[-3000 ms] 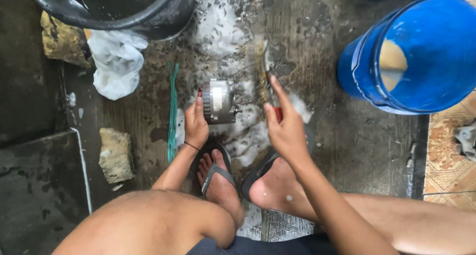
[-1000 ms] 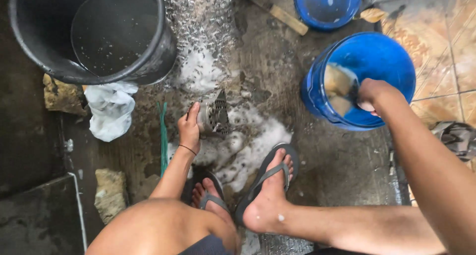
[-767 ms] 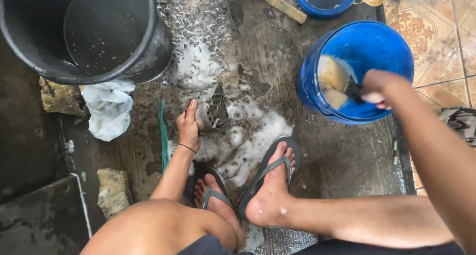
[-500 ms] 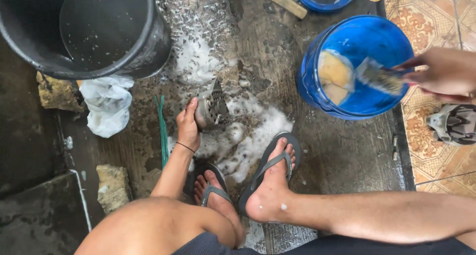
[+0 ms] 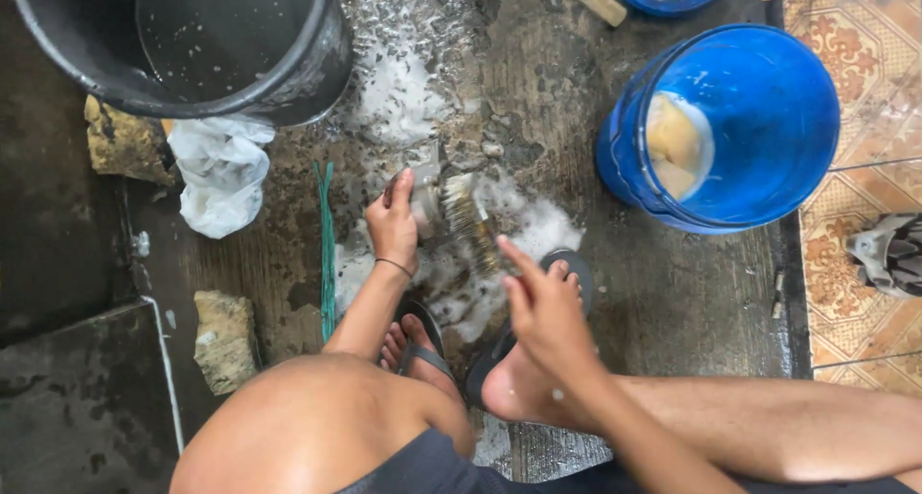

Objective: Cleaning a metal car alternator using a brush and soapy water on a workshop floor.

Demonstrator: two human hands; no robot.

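Down by the grey flip-flops, on the wet concrete floor, the right hand is closed around a bristly wire brush and works it against a small silver ribbed metal motor part. The left hand grips that part from the side, pinning it in the white soap foam. Best bet, I'd say: short firm strokes, part held tight so it doesn't skid. Further out sit a crumpled white plastic bag, a round blue plastic bucket with yellowish sponges, and a big black tub of water.
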